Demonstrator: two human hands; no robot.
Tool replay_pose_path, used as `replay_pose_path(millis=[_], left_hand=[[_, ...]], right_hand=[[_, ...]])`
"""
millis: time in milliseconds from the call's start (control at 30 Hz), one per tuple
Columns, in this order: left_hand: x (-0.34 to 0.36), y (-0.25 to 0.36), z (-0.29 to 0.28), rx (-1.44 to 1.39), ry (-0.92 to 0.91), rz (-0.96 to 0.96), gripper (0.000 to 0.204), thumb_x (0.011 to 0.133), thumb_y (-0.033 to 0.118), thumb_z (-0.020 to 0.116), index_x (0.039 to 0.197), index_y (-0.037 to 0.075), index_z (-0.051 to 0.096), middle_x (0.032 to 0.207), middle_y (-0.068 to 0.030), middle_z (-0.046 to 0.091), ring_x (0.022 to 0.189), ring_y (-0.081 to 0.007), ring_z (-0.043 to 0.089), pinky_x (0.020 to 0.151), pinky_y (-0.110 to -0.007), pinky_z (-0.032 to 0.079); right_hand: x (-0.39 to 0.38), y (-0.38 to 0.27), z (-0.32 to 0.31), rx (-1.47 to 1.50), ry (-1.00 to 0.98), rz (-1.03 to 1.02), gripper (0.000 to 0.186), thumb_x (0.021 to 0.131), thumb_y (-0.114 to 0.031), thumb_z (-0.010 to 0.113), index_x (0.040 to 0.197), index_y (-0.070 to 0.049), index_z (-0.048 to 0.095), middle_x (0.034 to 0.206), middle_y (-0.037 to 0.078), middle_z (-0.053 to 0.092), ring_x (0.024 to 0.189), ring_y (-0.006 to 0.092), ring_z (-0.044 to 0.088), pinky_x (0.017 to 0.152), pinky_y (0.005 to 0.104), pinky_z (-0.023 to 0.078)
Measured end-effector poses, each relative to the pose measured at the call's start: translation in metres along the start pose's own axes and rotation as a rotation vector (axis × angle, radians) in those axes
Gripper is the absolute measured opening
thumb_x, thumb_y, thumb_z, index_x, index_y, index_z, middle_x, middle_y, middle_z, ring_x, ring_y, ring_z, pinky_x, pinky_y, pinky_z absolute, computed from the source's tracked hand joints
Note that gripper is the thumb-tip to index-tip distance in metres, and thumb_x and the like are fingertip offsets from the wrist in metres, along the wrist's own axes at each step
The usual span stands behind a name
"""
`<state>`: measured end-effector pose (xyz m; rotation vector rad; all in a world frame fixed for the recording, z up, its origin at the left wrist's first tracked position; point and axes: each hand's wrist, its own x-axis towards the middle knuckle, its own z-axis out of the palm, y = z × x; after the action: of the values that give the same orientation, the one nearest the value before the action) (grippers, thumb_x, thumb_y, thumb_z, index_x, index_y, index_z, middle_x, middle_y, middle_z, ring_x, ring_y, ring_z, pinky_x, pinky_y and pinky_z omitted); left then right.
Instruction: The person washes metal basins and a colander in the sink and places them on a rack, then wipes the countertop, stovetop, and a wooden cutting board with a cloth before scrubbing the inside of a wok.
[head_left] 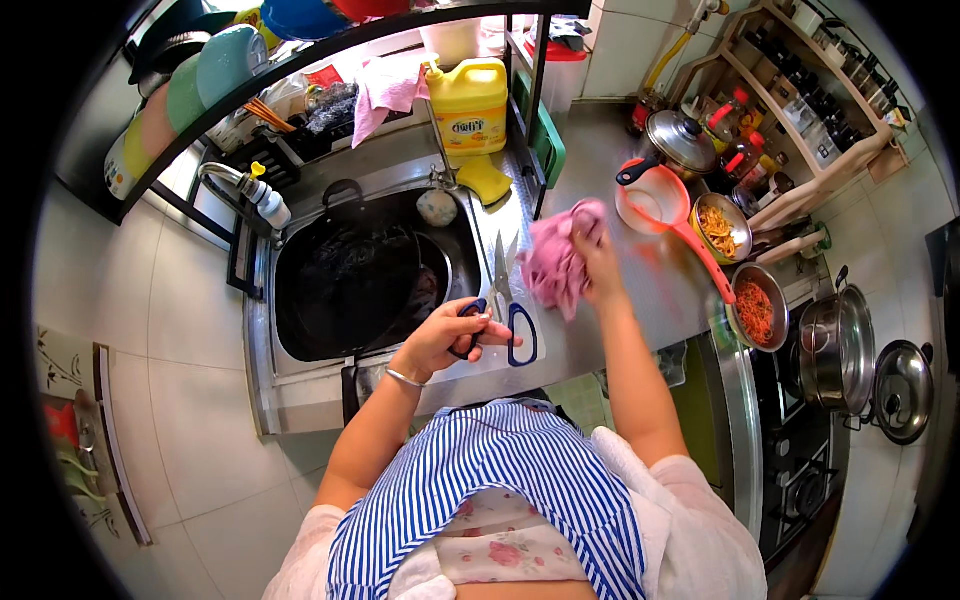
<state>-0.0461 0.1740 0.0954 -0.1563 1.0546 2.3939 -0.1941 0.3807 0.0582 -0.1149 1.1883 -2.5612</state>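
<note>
In front of the sink's right edge, my left hand (pixel 447 338) grips a pair of scissors (pixel 501 285) by one dark blue handle loop. Their metal blades stand apart and point away from me. To the right, over the steel counter (pixel 640 305), my right hand (pixel 598 262) is closed round a bunched pink cloth (pixel 556 258), slightly blurred. A red-handled strainer (pixel 655 197) lies on the counter beyond that hand. The sink (pixel 283 325) holds a large black pan (pixel 345 280) and dark water.
Behind the sink stand a yellow detergent jug (pixel 470 105) and a yellow sponge (pixel 484 181). A faucet (pixel 262 198) arches in from the left. Food bowls, including one of shredded carrot (pixel 757 312), sit at the right by a steel pot (pixel 836 350) on the stove. A dish rack (pixel 330 90) hangs overhead.
</note>
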Motion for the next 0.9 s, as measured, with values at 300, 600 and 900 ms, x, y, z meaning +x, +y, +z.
replay_pose_path(millis=[300,600,900], left_hand=[[0.014,0.000,0.001,0.103,-0.048,-0.063,0.016,0.088,0.008,0.050,0.102,0.001,0.045,0.086,-0.0180,0.064,0.082,-0.0247,0.065,0.047,-0.024,0.048],[-0.013,-0.004,0.007,0.072,-0.065,-0.037,0.010,0.088,0.006,0.050,0.094,0.000,0.047,0.083,-0.0186,0.063,0.090,-0.0349,0.062,0.050,-0.028,0.055],[-0.017,-0.001,0.029,0.092,0.131,0.096,0.034,0.087,0.008,0.051,0.118,0.000,0.039,0.079,-0.0139,0.062,0.065,-0.0163,0.062,0.053,-0.030,0.056]], right_hand=[[-0.004,0.072,0.036,-0.345,-0.056,-0.212,0.027,0.074,0.002,0.064,0.090,-0.008,0.045,0.087,0.000,0.053,0.080,0.0095,0.051,0.073,0.0249,0.045],[0.015,0.012,0.036,-0.220,0.044,-0.293,0.025,0.080,0.001,0.060,0.098,-0.007,0.045,0.091,0.004,0.054,0.080,0.0110,0.054,0.072,0.0243,0.047],[-0.040,0.035,0.071,-0.278,-0.257,0.123,0.027,0.075,0.001,0.064,0.092,-0.008,0.045,0.091,0.004,0.056,0.083,0.0115,0.056,0.075,0.0267,0.048]])
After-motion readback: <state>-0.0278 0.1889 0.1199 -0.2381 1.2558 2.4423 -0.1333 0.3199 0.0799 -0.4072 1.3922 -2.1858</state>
